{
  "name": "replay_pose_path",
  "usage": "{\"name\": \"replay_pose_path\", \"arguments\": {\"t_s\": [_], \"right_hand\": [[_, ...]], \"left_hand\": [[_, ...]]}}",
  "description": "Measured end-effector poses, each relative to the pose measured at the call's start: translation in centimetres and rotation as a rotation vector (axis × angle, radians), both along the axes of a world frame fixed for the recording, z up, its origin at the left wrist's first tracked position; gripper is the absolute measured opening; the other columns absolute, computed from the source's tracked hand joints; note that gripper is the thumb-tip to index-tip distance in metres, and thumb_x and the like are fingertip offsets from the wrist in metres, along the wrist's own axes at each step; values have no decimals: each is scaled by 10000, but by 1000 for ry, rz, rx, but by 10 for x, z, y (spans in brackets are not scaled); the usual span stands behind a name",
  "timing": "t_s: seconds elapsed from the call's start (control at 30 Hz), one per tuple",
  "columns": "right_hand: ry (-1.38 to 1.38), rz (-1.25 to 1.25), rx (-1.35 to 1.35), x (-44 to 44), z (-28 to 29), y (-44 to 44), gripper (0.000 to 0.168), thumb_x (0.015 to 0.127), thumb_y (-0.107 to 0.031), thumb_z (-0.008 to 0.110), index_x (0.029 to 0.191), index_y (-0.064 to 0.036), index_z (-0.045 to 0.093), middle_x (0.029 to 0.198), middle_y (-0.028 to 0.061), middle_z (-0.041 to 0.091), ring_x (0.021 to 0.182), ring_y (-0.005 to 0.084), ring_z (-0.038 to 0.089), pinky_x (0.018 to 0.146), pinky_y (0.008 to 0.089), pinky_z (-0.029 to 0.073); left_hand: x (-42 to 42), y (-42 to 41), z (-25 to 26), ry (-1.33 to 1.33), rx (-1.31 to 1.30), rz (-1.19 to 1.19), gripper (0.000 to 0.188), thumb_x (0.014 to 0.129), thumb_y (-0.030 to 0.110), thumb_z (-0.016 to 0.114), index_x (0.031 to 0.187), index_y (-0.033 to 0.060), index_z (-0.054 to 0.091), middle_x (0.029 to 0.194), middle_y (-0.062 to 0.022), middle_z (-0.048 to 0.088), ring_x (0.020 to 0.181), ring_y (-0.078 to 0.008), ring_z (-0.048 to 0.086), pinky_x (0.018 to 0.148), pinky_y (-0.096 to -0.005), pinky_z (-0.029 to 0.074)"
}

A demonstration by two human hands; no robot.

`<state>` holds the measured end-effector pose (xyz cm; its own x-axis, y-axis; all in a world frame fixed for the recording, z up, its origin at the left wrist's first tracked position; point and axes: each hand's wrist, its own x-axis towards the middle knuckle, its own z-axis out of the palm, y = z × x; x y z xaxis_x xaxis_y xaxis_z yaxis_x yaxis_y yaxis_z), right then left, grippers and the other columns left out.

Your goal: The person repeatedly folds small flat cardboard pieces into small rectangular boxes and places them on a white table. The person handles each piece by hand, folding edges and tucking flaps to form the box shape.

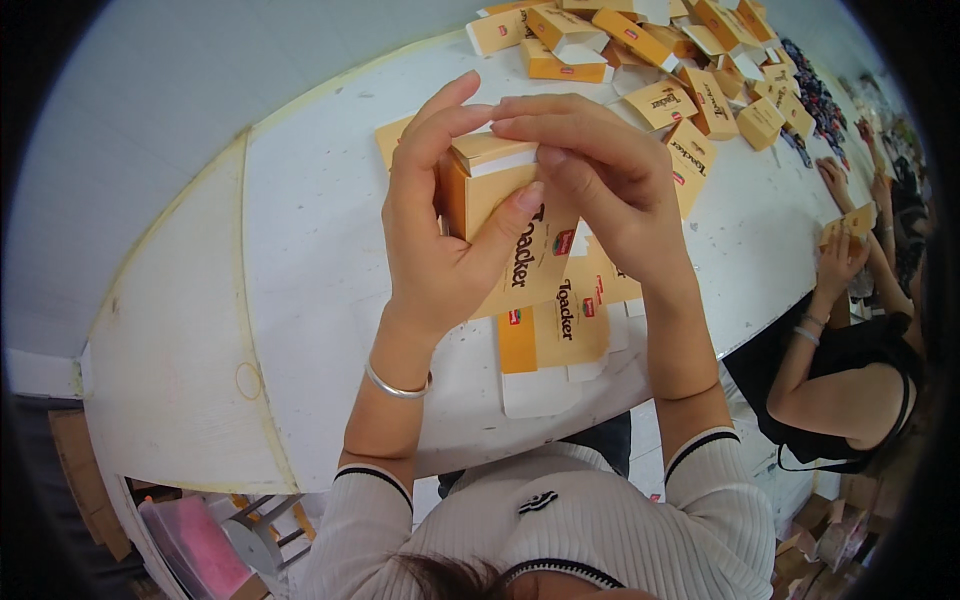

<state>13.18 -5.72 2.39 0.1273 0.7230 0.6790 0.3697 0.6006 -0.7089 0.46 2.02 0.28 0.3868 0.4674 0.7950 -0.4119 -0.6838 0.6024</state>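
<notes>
Between my two hands is a tan and orange printed carton [495, 196], its folded end turned up and away from me. My left hand [442, 225] wraps its left side, with the thumb pressed on the printed face. At the upper right corner, the fingers of my right hand [611, 176] rest on the top flap [495, 150], and a white edge shows under that flap. Below the carton, flat unfolded carton blanks [555, 337] lie on the white table [337, 262], partly hidden by my hands.
Several formed cartons [660, 60] are heaped at the far right. Beyond them lies a pile of small dark wrapped pieces [817, 97]. On the right, a co-worker's hand [838, 262] holds another carton [851, 225]. A rubber band [248, 381] lies on the table at left.
</notes>
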Motion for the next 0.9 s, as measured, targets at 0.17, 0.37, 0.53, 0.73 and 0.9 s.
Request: {"name": "replay_pose_path", "arguments": {"t_s": [0.17, 0.37, 0.53, 0.73, 0.9], "right_hand": [[-61, -3, 51, -3, 1, 0, 217, 788, 23, 450, 950, -1, 593, 938, 100, 581, 738, 147, 538, 635, 246, 432], [-224, -86, 172, -8, 6, -4, 237, 776, 45, 459, 977, -9, 574, 957, 110, 568, 852, 179, 548, 698, 261, 439], [251, 162, 223, -6, -8, 4, 218, 811, 0, 515, 1028, 4, 534, 1084, 98, 525, 980, 167, 508, 823, 300, 430], [435, 241, 282, -25, -15, 6, 170, 786, 12, 555, 949, 5, 507, 1095, 156, 511, 1005, 183, 502, 857, 320, 413], [449, 249, 242, -23, -16, 4, 161, 777, 23, 562, 926, -4, 506, 1100, 163, 509, 1012, 195, 501, 864, 328, 404]], "left_hand": [[0, 2, 0, -27, 18, -31, 385, 715, 41, 657, 1060, 58, 487, 1201, -176, 460, 1042, -238, 499, 860, -321, 410], [-2, 0, 4, -58, 224, 23, 355, 706, 24, 659, 1018, 56, 491, 1166, -182, 483, 1015, -237, 517, 819, -320, 438], [-3, -5, 9, -195, -107, -166, 333, 738, 7, 636, 1011, 39, 448, 1096, -184, 509, 971, -215, 529, 803, -305, 452], [-6, -8, 7, -192, -246, -235, 289, 752, 1, 625, 968, 31, 434, 1041, -166, 522, 955, -199, 528, 798, -295, 453], [-10, -10, 4, -158, -206, -221, 266, 749, -5, 624, 929, 39, 433, 1021, -155, 528, 922, -190, 533, 785, -285, 452]]}}
